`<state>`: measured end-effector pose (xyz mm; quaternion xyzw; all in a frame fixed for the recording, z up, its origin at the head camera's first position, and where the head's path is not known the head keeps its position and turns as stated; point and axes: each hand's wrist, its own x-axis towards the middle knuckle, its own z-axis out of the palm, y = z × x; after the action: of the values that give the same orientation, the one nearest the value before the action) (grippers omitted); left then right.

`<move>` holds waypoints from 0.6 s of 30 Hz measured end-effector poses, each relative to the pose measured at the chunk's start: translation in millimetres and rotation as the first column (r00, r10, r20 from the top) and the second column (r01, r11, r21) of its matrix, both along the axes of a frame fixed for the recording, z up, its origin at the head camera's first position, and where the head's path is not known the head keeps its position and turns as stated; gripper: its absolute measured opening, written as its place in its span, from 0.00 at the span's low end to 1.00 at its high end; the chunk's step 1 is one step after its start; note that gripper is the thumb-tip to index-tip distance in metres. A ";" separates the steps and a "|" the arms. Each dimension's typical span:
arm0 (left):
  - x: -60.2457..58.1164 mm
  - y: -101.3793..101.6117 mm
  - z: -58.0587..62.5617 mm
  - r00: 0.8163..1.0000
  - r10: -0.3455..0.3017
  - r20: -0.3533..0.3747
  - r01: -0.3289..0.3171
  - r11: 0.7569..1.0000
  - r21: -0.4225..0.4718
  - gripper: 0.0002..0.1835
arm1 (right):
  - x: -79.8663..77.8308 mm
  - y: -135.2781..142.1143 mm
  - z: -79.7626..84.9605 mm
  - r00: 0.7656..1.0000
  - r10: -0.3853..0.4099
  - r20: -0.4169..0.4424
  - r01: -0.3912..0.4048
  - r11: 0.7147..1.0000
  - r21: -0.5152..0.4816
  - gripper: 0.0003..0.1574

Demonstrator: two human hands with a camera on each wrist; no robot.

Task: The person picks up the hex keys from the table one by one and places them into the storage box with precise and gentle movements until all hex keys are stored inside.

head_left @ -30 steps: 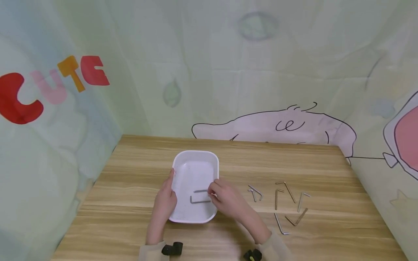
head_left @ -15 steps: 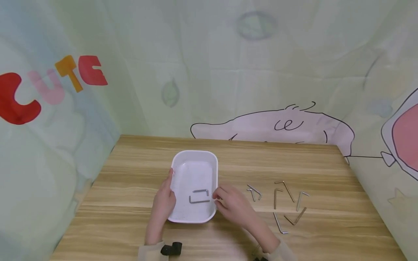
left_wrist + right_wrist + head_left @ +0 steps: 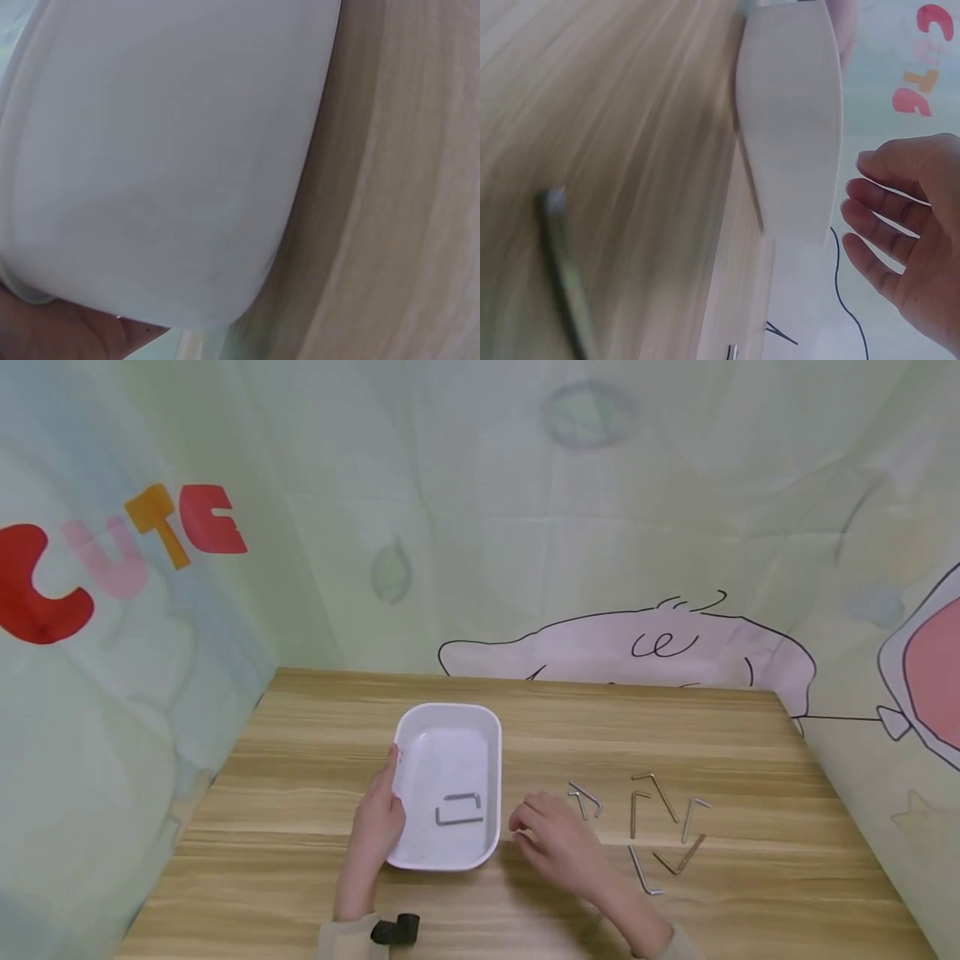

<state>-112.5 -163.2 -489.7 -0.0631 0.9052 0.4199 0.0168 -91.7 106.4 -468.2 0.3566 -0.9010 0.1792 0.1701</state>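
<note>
A white rectangular tray [image 3: 450, 735] rests on the wooden table, with two L-shaped hex keys [image 3: 460, 821] lying inside it. My left hand [image 3: 378, 818] grips the tray's left side, its fingers along the wall and rim. In the left wrist view part of that hand [image 3: 67, 330] shows below the white wall. To the right of the tray, my right hand [image 3: 558, 843] is in the air with loosely bent fingers and nothing between them. The right wrist view shows the same hand [image 3: 907, 225] apart from the tray's outer wall [image 3: 791, 120].
Several more hex keys [image 3: 634, 817], silver and bronze-coloured, lie scattered on the table [image 3: 337, 710] right of my right hand. A blurred hex key [image 3: 562, 262] lies close to the right wrist camera. A printed curtain [image 3: 480, 527] stands behind the table.
My right hand has let go of a hex key in the tray and moved back to the right, past the rim. My left hand keeps its hold.
</note>
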 end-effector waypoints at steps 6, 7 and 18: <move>-0.4 0.0 -0.1 1.000 0.000 0.003 0.000 1.000 0.000 0.36 | 5.5 13.9 -0.3 0.999 0.000 0.034 -0.002 0.999 0.048 0.12; -0.3 -0.2 -0.3 1.000 0.000 0.004 0.000 1.000 -0.001 0.36 | 6.8 16.2 -0.2 0.999 0.000 0.044 -0.002 0.998 0.057 0.12; -0.2 -0.8 -1.6 1.000 0.002 -0.002 -0.002 1.000 0.003 0.35 | 19.0 37.4 -5.9 0.998 0.058 0.010 -0.058 0.993 0.100 0.09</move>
<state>-112.8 -164.0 -491.3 -0.0633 0.9045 0.4214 0.0155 -72.7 143.9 -474.1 0.3901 -0.8987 0.1397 0.1434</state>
